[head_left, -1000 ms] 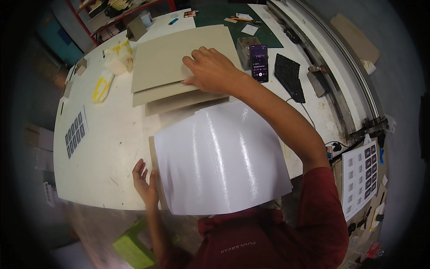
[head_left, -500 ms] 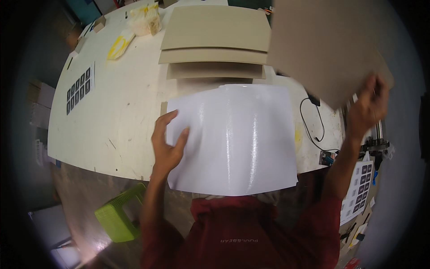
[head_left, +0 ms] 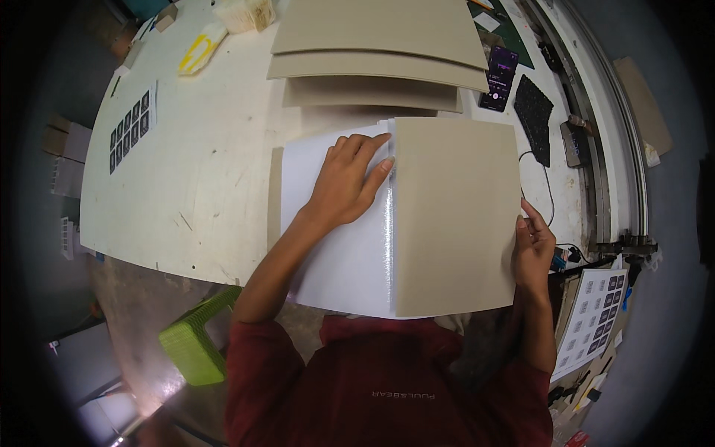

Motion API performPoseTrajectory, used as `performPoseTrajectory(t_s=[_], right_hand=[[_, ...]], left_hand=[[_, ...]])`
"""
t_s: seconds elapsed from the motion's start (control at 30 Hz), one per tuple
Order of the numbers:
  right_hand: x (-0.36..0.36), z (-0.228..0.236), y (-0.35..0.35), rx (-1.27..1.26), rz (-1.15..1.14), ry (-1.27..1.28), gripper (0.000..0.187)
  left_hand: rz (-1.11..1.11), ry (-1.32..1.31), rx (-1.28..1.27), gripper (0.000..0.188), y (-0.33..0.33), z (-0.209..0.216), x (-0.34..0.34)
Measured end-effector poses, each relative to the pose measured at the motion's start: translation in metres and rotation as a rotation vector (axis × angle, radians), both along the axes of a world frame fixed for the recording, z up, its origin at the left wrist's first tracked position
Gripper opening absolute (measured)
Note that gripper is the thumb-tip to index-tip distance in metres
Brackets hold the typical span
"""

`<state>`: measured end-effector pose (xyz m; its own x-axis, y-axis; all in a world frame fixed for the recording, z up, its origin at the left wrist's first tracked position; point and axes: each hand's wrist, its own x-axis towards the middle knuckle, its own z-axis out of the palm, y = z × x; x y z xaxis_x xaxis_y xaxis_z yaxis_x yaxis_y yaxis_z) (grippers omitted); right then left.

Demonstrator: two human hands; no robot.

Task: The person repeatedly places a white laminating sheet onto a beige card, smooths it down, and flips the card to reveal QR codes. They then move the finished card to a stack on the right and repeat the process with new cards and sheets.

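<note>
One beige rectangular cardboard panel lies across my glossy white sheet's right half, my left hand spread loosely at its inner edge, my right hand at its outer, pinch unclear, and uneven pressure might skew it.

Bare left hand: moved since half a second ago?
Yes: judged against the stack of flat beige boards, the bare left hand has moved rightward and nearer, in from the left edge of the glossy white sheet.

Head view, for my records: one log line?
left hand: on glossy white sheet; right hand: at beige rectangular cardboard, right edge; cardboard: over sheet
</note>
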<state>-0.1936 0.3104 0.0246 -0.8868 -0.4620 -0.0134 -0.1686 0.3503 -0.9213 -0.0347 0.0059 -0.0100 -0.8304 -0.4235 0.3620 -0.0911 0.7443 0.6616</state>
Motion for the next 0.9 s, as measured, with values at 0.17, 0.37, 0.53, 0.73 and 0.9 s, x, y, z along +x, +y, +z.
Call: performPoseTrajectory(t_s=[0.17,0.37,0.53,0.73,0.9], right_hand=[[-0.001,-0.008,0.003,0.044,0.019,0.003,0.035],[0.003,-0.006,0.001,0.069,0.016,0.010,0.035],[0.003,-0.008,0.000,0.058,0.001,0.008,0.035],[0.003,-0.009,0.000,0.080,0.006,0.005,0.035],[0.000,-0.013,0.003,0.118,0.024,0.045,0.035]], left_hand=[[-0.052,-0.095,-0.087,0.037,0.003,-0.002,0.000],[-0.033,-0.093,-0.130,0.036,0.005,-0.008,-0.003],[-0.025,-0.063,-0.156,0.036,0.006,-0.011,-0.003],[-0.022,-0.054,-0.169,0.036,0.005,-0.013,-0.004],[-0.016,-0.072,-0.193,0.036,0.006,-0.012,-0.003]])
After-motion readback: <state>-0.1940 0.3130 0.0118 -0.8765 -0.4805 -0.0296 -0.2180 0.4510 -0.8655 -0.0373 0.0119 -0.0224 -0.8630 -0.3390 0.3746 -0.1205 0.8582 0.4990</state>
